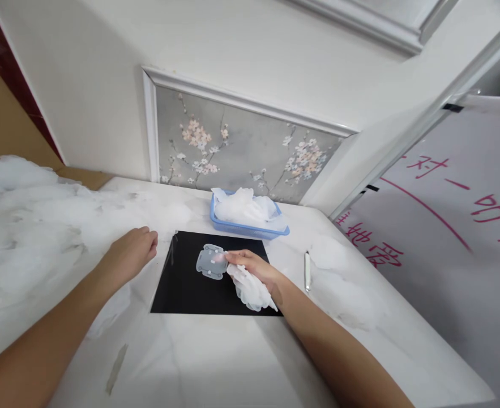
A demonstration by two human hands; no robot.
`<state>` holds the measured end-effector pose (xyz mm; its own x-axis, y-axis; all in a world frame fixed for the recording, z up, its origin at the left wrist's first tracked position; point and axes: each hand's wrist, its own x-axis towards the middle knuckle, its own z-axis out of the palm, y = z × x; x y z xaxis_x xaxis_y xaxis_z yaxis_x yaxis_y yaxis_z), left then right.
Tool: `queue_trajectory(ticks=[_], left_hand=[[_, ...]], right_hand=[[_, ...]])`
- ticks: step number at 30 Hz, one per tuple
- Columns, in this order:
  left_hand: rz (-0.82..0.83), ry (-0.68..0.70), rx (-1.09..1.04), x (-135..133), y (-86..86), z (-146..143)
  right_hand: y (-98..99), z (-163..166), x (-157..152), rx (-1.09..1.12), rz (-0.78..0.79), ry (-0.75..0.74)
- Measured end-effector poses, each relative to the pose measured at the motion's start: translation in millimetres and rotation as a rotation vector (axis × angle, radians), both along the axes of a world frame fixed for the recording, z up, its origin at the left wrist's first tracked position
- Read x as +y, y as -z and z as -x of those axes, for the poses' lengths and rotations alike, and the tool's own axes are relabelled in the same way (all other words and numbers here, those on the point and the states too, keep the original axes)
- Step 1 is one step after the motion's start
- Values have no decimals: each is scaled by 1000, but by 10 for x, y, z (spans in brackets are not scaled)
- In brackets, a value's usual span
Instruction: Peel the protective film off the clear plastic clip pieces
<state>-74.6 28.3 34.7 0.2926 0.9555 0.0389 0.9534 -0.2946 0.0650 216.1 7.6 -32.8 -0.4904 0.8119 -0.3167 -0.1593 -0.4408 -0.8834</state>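
Note:
My right hand (253, 269) is closed round a crumpled white wipe (250, 290), and its fingertips press on a small translucent grey plastic piece (209, 262). That piece lies flat on a black mat (190, 286) on the white marble table (216, 351). My left hand (133, 252) rests loosely curled on the table just left of the mat's far left corner, and nothing shows in it.
A blue basket (250, 228) of white wipes stands behind the mat against the wall. A thin white pen-like tool (307, 271) lies right of the mat. White fluffy piles (24, 226) fill the left side. A whiteboard (449, 226) with red writing leans at the right.

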Motion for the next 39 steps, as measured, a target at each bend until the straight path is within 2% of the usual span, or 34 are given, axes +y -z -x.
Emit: queue_trajectory(ticks=[4, 9, 12, 14, 16, 18, 21, 23, 25, 28, 31, 34, 36, 39], left_hand=[[-2, -5, -71, -2, 5, -24], [11, 17, 1, 24, 81, -12], [-20, 53, 1, 33, 103, 1], [-58, 65, -19, 32, 93, -1], [-116, 66, -53, 25, 64, -18], [-169, 58, -103, 12, 21, -50], [-186, 15, -263, -21, -38, -112], [-129, -37, -445, -50, -57, -157], [-19, -86, -678, -84, -60, -206], [246, -163, -1144, -139, -55, -290], [521, -243, -1539, -183, -48, -367], [675, -272, -1720, -195, -18, -400], [736, -278, -1778, -187, 10, -398], [797, -311, -1800, -178, 29, -393]], right_hand=[[-31, 5, -18, -3, 15, 18], [-34, 27, -22, 22, 18, 16], [-49, 34, -33, -19, -11, 23], [-127, 1, -14, -90, -64, 61], [-290, -82, 73, -211, -172, 139], [-530, -202, 265, -425, -339, 230], [-907, -361, 741, -999, -618, 334], [-1041, -385, 1090, -1141, -657, 377], [-1016, -322, 1363, -1240, -680, 404], [-743, -138, 1540, -1341, -745, 482], [-475, -27, 1532, -1352, -814, 489], [-453, -99, 1506, -1317, -874, 427], [-549, -226, 1506, -1290, -914, 396], [-671, -454, 1515, -1253, -970, 455]])
